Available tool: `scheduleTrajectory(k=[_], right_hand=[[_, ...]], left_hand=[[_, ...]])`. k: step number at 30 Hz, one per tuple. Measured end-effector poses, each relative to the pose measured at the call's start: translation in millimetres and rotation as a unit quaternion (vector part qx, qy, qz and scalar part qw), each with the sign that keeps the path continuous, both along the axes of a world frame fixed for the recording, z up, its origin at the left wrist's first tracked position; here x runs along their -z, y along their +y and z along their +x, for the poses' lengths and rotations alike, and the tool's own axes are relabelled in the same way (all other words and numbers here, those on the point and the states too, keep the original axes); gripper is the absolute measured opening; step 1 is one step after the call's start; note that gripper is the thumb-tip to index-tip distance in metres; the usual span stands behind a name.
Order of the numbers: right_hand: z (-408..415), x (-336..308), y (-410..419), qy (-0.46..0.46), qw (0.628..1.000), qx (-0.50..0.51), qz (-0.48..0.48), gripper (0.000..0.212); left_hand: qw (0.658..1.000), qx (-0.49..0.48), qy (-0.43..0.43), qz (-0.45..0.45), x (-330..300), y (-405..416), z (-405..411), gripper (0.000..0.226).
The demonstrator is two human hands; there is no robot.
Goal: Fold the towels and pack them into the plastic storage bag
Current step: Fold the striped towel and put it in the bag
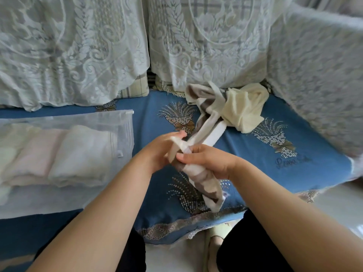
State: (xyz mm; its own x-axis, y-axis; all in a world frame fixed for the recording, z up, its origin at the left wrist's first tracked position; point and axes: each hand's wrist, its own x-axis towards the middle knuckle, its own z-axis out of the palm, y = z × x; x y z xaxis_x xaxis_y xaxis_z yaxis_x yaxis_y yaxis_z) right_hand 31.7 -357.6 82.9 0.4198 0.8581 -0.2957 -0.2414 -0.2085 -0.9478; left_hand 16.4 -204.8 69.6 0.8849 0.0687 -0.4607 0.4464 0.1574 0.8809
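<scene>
striped towel (pixel 204 132) is running bunched from the sofa seat (pixel 245 154) toward us, and we are pinching its near end in both hands, left hand (pixel 157 152) and right hand (pixel 208 161) closed on it, bag (pixel 121 132) lying leftward.

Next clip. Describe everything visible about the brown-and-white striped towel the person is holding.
The striped towel is soft cloth in broad brown and white bands, bunched lengthwise into a rope-like strip, unfolded. The left hand and right hand both grip it near its middle, above the blue sofa cover. One end hangs down toward the seat's front edge; the other runs back and lies crumpled against the cream towel near the lace-covered cushions.
</scene>
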Motion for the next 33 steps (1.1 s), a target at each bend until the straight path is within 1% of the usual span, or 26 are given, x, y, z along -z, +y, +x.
scheduleTrajectory(k=[2, 3, 5, 6, 7, 8, 9, 10, 12, 15, 17, 18, 19, 21, 22, 23, 24, 25, 26, 27, 28, 29, 30, 31, 32, 33], right_hand=[[-0.8, -3.9, -4.7, 0.009, 1.0, -0.017, 0.002, 0.015], [0.3, -7.3, -7.2, 0.007, 1.0, 0.002, -0.004, 0.015], [14.6, -4.7, -11.7, -0.087, 0.99, 0.102, -0.044, 0.012], [25.9, -1.7, -16.0, -0.169, 0.965, 0.181, -0.085, 0.015], [37.5, 0.9, -20.9, -0.239, 0.926, 0.268, -0.116, 0.02], [47.4, 2.2, -25.7, -0.273, 0.893, 0.335, -0.125, 0.024], [55.0, 2.4, -30.9, -0.252, 0.889, 0.369, -0.103, 0.026], [60.4, 2.0, -36.0, -0.191, 0.907, 0.37, -0.062, 0.026], [60.8, -1.3, -40.8, -0.078, 0.95, 0.299, -0.033, 0.023], [49.6, 1.0, -38.8, -0.1, 0.976, 0.123, -0.147, 0.031], [42.9, 2.4, -33.0, -0.135, 0.97, 0.062, -0.194, 0.041], [39.9, 2.7, -29.2, -0.144, 0.968, 0.06, -0.197, 0.044], [38.7, 4.1, -25.7, -0.151, 0.966, 0.068, -0.196, 0.045], [34.8, 6.1, -16.5, -0.15, 0.97, 0.102, -0.162, 0.051], [34.8, 8.2, -11.2, -0.138, 0.974, 0.122, -0.13, 0.052], [33.7, 8.6, -6.2, -0.123, 0.978, 0.136, -0.1, 0.05], [32.4, 8.9, -1.9, -0.109, 0.982, 0.139, -0.073, 0.049], [30.7, 9.4, 2.2, -0.102, 0.984, 0.136, -0.052, 0.048], [31.6, 11.5, 6.1, -0.102, 0.985, 0.133, -0.041, 0.049], [33.2, 11.3, 10.5, -0.113, 0.982, 0.146, -0.038, 0.049], [35.9, 10.7, 15.7, -0.127, 0.976, 0.174, -0.037, 0.047], [41.6, 11.9, 20.6, -0.148, 0.964, 0.217, -0.041, 0.043], [51.5, 16.1, 25.4, -0.176, 0.948, 0.262, -0.051, 0.033], [63.7, 22.1, 28.8, -0.213, 0.93, 0.289, -0.076, 0.018], [77.2, 30.0, 29.8, -0.275, 0.912, 0.278, -0.127, 0.017], [91.4, 42.0, 27.9, -0.354, 0.883, 0.232, -0.201, 0.039]], left_hand=[[0.996, 0.068, 0.001, 0.056, 5.2, 0.0, -2.8, 0.028], [0.995, 0.073, 0.0, 0.064, 7.2, -0.8, -3.4, 0.026], [0.999, 0.047, -0.016, 0.019, 5.4, -3.1, -2.6, 0.018], [0.999, 0.027, -0.031, -0.017, 0.5, -2.3, -2.7, 0.021], [0.998, 0.014, -0.048, -0.044, -6.7, 0.4, -4.5, 0.028], [0.995, 0.023, -0.07, -0.06, -13.3, 4.6, -8.5, 0.034], [0.991, 0.06, -0.096, -0.071, -20.6, 8.8, -15.8, 0.036], [0.983, 0.116, -0.122, -0.078, -27.4, 12.8, -25.1, 0.036], [0.958, 0.235, -0.148, -0.065, -40.6, 16.3, -45.0, 0.035], [0.938, 0.325, -0.116, 0.034, -45.5, 18.9, -56.7, 0.028], [0.942, 0.292, -0.089, 0.142, -41.8, 24.0, -52.9, 0.019], [0.94, 0.251, -0.076, 0.218, -37.8, 26.1, -48.9, 0.022], [0.928, 0.207, -0.057, 0.305, -32.7, 27.8, -45.6, 0.037], [0.867, 0.169, -0.018, 0.468, -27.1, 25.4, -42.0, 0.066], [0.854, 0.174, -0.018, 0.49, -25.3, 23.1, -40.4, 0.075], [0.862, 0.174, -0.039, 0.474, -23.9, 20.5, -38.8, 0.078], [0.888, 0.158, -0.061, 0.427, -24.6, 16.2, -37.9, 0.073], [0.915, 0.126, -0.079, 0.374, -26.8, 9.1, -38.4, 0.06], [0.925, 0.088, -0.099, 0.356, -25.2, 5.4, -37.6, 0.047], [0.914, 0.057, -0.123, 0.382, -24.1, 2.2, -36.2, 0.036], [0.888, 0.03, -0.142, 0.436, -21.3, 0.4, -34.6, 0.027], [0.865, 0.004, -0.158, 0.476, -19.5, -0.6, -33.5, 0.021], [0.857, -0.012, -0.169, 0.487, -17.0, 1.0, -32.0, 0.016], [0.863, -0.013, -0.174, 0.474, -17.5, 1.5, -32.6, 0.013], [0.875, 0.0, -0.175, 0.451, -17.3, 3.0, -33.1, 0.012], [0.884, 0.022, -0.179, 0.432, -17.6, 2.7, -33.8, 0.013]])
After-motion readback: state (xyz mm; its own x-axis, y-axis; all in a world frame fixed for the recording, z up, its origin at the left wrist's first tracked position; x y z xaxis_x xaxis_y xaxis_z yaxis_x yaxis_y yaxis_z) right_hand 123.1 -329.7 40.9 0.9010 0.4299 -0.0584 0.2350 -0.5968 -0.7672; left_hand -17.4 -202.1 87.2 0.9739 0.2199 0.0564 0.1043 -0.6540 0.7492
